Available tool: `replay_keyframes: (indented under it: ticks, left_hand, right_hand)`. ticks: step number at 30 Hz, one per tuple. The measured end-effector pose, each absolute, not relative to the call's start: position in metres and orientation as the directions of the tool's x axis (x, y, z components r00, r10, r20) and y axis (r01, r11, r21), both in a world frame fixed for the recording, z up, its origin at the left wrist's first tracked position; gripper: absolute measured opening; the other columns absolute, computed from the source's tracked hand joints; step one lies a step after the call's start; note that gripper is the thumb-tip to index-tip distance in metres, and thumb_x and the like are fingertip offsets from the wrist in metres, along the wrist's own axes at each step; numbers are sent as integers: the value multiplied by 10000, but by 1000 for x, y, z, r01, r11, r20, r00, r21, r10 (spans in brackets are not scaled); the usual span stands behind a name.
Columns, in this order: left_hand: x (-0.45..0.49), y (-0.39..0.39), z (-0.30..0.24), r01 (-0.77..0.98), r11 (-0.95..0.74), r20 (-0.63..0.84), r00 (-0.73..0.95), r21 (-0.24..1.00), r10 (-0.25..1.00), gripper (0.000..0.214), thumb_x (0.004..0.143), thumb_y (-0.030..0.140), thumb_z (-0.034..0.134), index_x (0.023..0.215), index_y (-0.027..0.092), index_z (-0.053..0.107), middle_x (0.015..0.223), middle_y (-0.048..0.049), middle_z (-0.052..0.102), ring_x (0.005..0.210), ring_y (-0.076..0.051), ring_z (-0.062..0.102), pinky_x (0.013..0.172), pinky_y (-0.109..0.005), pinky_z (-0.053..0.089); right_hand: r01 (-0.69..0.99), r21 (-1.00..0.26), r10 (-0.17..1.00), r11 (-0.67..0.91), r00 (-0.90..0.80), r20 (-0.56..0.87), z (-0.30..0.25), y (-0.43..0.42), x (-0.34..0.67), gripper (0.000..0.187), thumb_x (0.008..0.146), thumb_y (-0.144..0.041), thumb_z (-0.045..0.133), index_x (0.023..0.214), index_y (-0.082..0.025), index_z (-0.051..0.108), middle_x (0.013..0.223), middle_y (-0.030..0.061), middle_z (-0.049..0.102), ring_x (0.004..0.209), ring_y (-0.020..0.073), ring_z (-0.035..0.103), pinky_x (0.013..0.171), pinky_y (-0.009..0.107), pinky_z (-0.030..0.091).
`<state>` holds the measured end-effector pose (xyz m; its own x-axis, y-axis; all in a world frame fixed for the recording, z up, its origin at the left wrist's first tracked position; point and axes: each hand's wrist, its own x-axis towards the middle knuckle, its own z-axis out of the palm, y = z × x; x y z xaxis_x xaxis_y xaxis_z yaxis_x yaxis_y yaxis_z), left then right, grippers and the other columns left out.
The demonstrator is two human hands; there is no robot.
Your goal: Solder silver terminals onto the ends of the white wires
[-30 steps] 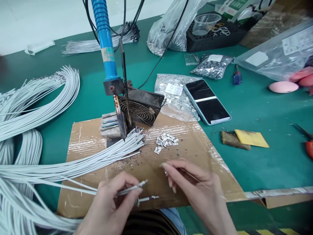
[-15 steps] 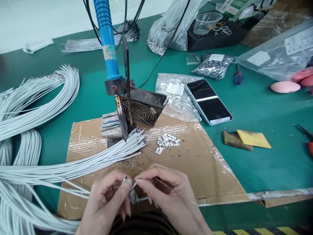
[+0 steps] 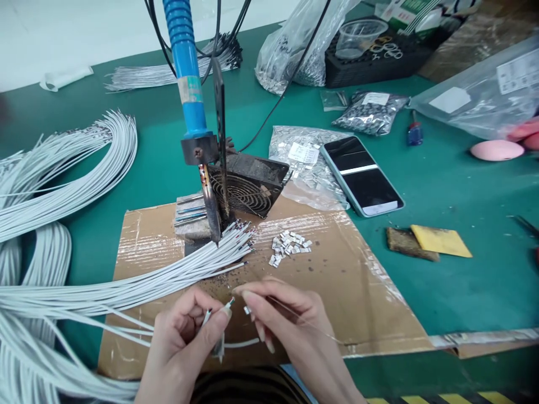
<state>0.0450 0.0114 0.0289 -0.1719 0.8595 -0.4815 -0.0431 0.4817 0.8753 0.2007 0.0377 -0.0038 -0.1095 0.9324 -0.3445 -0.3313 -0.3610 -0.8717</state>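
Note:
My left hand (image 3: 185, 336) is closed on the ends of thin white wires (image 3: 126, 292), with two stripped tips poking up past my thumb. My right hand (image 3: 282, 320) pinches a small metal terminal right beside those tips, and a thin strand of solder wire trails back from that hand. Both hands hover over the taped cardboard sheet (image 3: 357, 292). A little pile of metal terminals (image 3: 288, 246) lies on the cardboard beyond my fingers. The blue-handled soldering iron (image 3: 189, 95) stands clamped in its stand, tip down over the wire ends.
A small black fan (image 3: 244, 188) sits behind the iron. Big loops of white wires (image 3: 50, 185) fill the left. A phone (image 3: 362, 174), bags of terminals (image 3: 305, 163), a yellow sponge (image 3: 440, 240), a screwdriver (image 3: 415, 133) and a pink object (image 3: 497, 149) lie on the green table.
My right hand came left from the cardboard to meet my left hand. The wire ends in my left hand turned from pointing right to pointing up.

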Motion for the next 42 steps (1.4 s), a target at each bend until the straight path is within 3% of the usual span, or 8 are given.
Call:
replay_keyframes:
  ticks: [7, 17, 22, 25, 28, 31, 38, 42]
  left_hand:
    - [49, 12, 31, -95, 467, -476, -194, 879, 858, 485, 728, 619, 886, 652, 183, 689, 541, 71, 462, 533, -90, 323, 528, -223, 275]
    - [50, 12, 31, -32, 468, -464, -209, 883, 861, 471, 737, 614, 877, 664, 185, 696, 566, 57, 520, 554, -102, 394, 544, -224, 317]
    - [53, 14, 32, -33, 455, -451, -221, 890, 865, 396, 733, 522, 899, 655, 194, 690, 564, 63, 524, 550, -109, 409, 546, -225, 338]
    - [54, 14, 32, -10, 441, -432, -221, 898, 875, 315, 745, 425, 889, 655, 196, 692, 581, 57, 549, 564, -116, 434, 559, -226, 346]
    - [52, 13, 31, 42, 456, -440, -198, 889, 876, 285, 757, 377, 866, 658, 183, 682, 573, 54, 550, 558, -111, 426, 552, -222, 311]
    - [49, 11, 32, 85, 477, -458, -179, 875, 871, 314, 768, 400, 845, 647, 172, 664, 560, 55, 510, 546, -103, 380, 532, -225, 254]
    - [48, 14, 37, 145, 511, -478, -211, 847, 853, 323, 743, 400, 817, 607, 167, 640, 536, 69, 427, 534, -99, 339, 530, -230, 211]
    - [52, 14, 37, 182, 479, -436, -231, 859, 870, 318, 753, 399, 797, 604, 165, 640, 526, 75, 416, 524, -94, 311, 528, -239, 188]
  right_hand:
    - [-247, -946, 962, -209, -224, -155, -14, 34, 200, 150, 941, -331, 763, 949, -262, 897, 671, -12, 586, 482, 70, 459, 409, 185, 332]
    - [-246, -950, 969, -191, -202, -142, 0, 40, 202, 153, 881, -175, 774, 855, -265, 895, 632, -16, 598, 505, 80, 495, 448, 184, 360]
    - [-279, -945, 977, -173, -168, -129, -9, 34, 199, 129, 894, -211, 779, 883, -274, 891, 645, -25, 596, 491, 62, 471, 431, 170, 332]
    - [-323, -912, 963, -252, -176, -204, -15, 33, 198, 97, 875, -287, 809, 839, -235, 882, 626, -31, 584, 430, 38, 437, 380, 152, 290]
    - [-366, -817, 892, -444, -266, -366, -18, 33, 199, 231, 816, -403, 862, 771, -177, 848, 497, -58, 514, 344, 33, 389, 331, 141, 277]
    - [-330, -781, 840, -530, -329, -432, -14, 35, 202, 235, 722, -355, 931, 710, -149, 819, 438, -64, 503, 324, 41, 410, 329, 139, 321]
    - [-166, -945, 926, -281, -306, -222, 4, 45, 211, 128, 804, -176, 768, 720, -168, 865, 568, -20, 594, 392, 54, 517, 376, 150, 402]
    - [-180, -961, 954, -212, -250, -164, -1, 42, 209, 121, 802, -153, 774, 719, -181, 857, 556, -35, 592, 373, 38, 477, 348, 140, 337]
